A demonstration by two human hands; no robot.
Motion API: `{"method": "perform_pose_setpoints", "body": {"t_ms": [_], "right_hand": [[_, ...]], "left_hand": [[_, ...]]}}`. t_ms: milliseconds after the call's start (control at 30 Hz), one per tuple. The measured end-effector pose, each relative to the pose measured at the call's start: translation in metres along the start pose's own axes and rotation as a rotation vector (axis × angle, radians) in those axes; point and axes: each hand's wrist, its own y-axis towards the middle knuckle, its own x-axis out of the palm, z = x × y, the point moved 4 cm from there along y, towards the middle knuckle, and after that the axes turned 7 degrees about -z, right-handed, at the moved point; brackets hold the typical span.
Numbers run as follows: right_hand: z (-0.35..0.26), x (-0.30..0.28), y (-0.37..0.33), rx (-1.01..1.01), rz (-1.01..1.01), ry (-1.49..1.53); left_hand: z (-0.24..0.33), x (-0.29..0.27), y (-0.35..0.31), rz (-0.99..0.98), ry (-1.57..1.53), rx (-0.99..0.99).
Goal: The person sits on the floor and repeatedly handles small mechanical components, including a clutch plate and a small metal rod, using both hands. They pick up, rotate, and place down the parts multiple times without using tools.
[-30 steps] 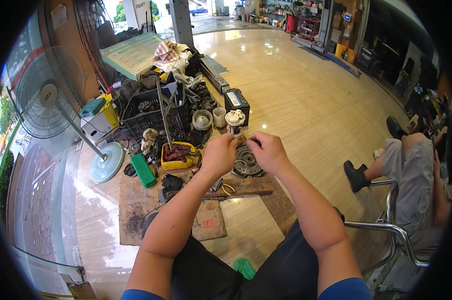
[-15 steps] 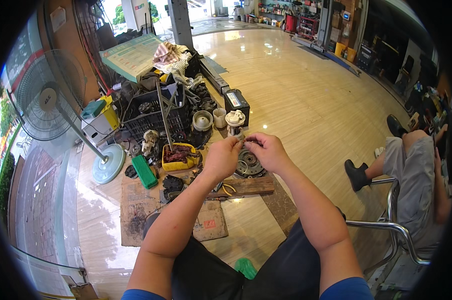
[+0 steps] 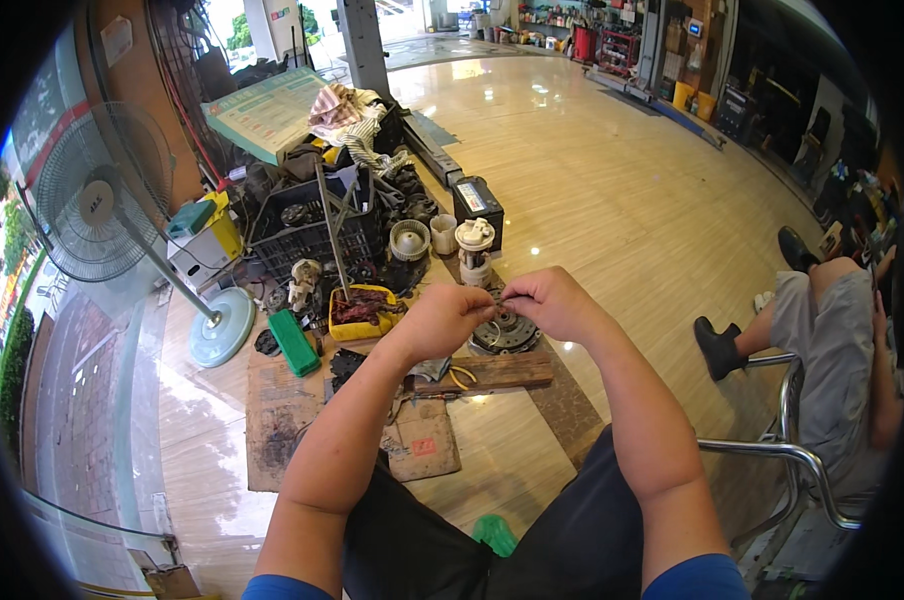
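My left hand (image 3: 450, 316) and my right hand (image 3: 555, 304) meet at the fingertips in front of me, both closed in a pinch. Whatever they hold between them is too small to make out. Below and just behind the fingers lies a round dark metal disc, like a clutch plate (image 3: 513, 336), partly covered by my hands. A thin pale loop shows against it near my left fingers; I cannot tell whether they hold it. Beyond my hands a white and grey cylindrical part, like a fuel pump unit (image 3: 475, 240), stands upright.
A wooden board (image 3: 512, 371) with yellow-handled pliers (image 3: 462, 377) lies nearer me, beside stained cardboard (image 3: 272, 430). To the left are a yellow container (image 3: 334, 328), a green case (image 3: 292, 343), a black crate (image 3: 282, 240) and a fan (image 3: 97, 200). A person (image 3: 822, 340) sits at right.
My hands have come slightly nearer and lower, away from the upright white part, which now shows more fully. My fingertips still meet in a pinch.
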Motion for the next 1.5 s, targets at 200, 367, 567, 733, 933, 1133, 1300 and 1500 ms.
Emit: {"method": "perform_pose_setpoints", "body": {"t_ms": [200, 367, 567, 733, 933, 1133, 1300, 1500], "right_hand": [[-0.002, 0.016, 0.003, 0.073, 0.016, -0.508], [-0.012, 0.022, 0.003, 0.048, 0.28, -0.502], [-0.02, 0.024, 0.008, -0.002, 0.474, -0.308], [-0.006, 0.019, 0.01, 0.019, 0.444, 0.08], [0.0, 0.01, 0.011, -0.041, 0.296, 0.342], [-0.005, 0.006, 0.002, 0.067, 0.134, 0.525], [0.005, 0.009, 0.0, 0.028, 0.18, 0.477], [0.003, 0.005, 0.0, 0.098, 0.264, 0.413]], "left_hand": [[0.011, 0.026, 0.003, -0.057, 0.521, -0.152], [0.004, 0.025, 0.006, 0.169, 0.466, -0.266], [-0.012, 0.018, 0.008, 0.442, 0.001, -0.357], [-0.021, 0.023, 0.013, 0.257, -0.989, -0.357], [-0.022, 0.017, 0.006, 0.032, -1.313, -0.246], [-0.014, 0.02, 0.005, 0.01, -1.141, -0.314], [-0.013, 0.024, 0.007, -0.01, -1.1, -0.277], [-0.016, 0.028, 0.009, -0.029, -1.092, -0.26]]}}
